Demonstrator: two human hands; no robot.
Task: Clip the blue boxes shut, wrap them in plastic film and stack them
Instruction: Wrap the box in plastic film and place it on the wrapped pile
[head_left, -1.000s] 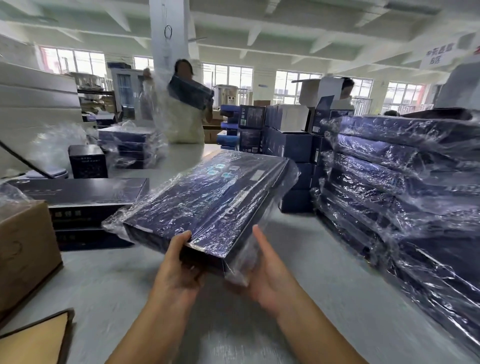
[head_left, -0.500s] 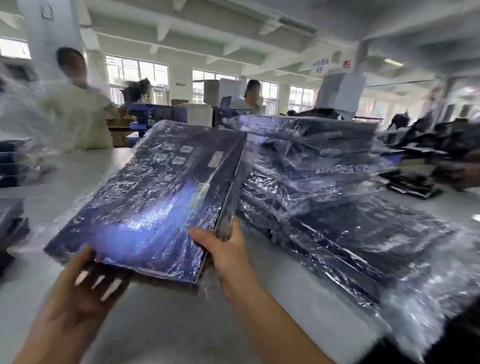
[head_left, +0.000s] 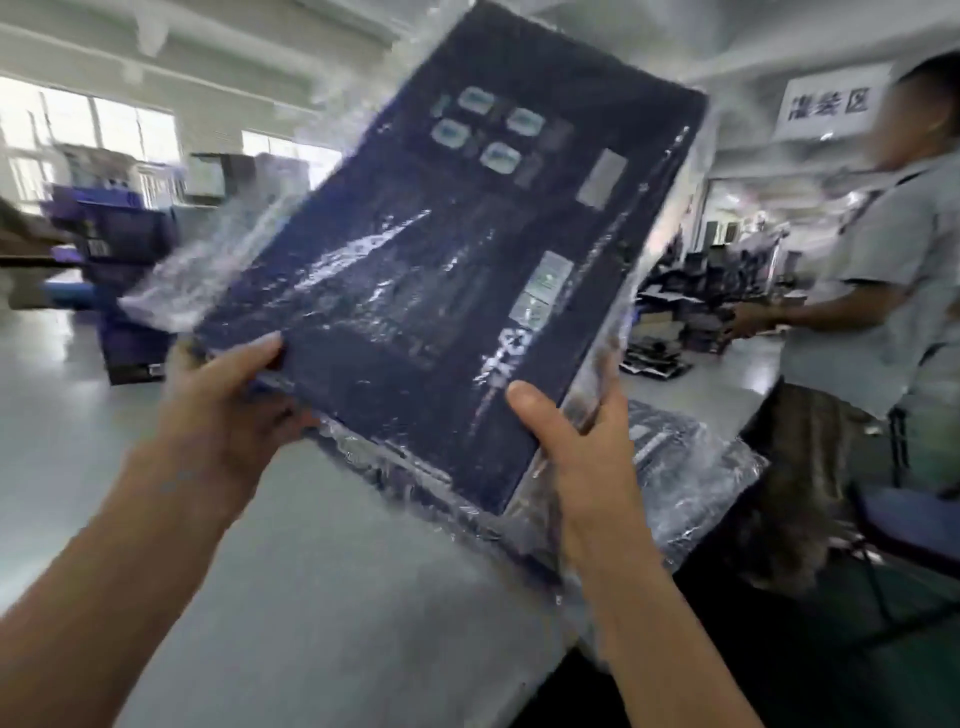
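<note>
Two bare forearms reach in from the near edge of the tabletop (head_left: 337, 597). The left grip (head_left: 223, 410), a bare hand, is clamped on the near left corner of one blue box (head_left: 415, 312), its thumb (head_left: 260, 348) lying flat on the top face and the other fingers hidden beneath. The right grip (head_left: 576, 467) is clamped on the near right corner, thumb (head_left: 524, 400) on top, with the rest of the fingers behind crinkled plastic film (head_left: 171, 291).

The box is held clear above the tabletop's right side, tilted steeply with its far end raised, and film covers it all over, with loose flaps trailing off its left and right sides.

Its top face carries:
- four pale rounded patches (head_left: 488, 127) set two by two;
- one grey rectangular label (head_left: 602, 176);
- two small square labels (head_left: 540, 291), one above the other;
- a line of white lettering (head_left: 511, 348) running along the right side, too blurred to read.

Just under the held box, at the tabletop's right edge, lies a second wrapped box (head_left: 685, 467).

Towards the far left corner stands a blurred pile of blue boxes (head_left: 130, 291); their number cannot be told.

Beyond the right edge stands one other person (head_left: 883, 249) in a pale short-sleeved shirt. High behind them hangs one white sign (head_left: 828, 104) with three dark Chinese characters, too smeared to read surely.
</note>
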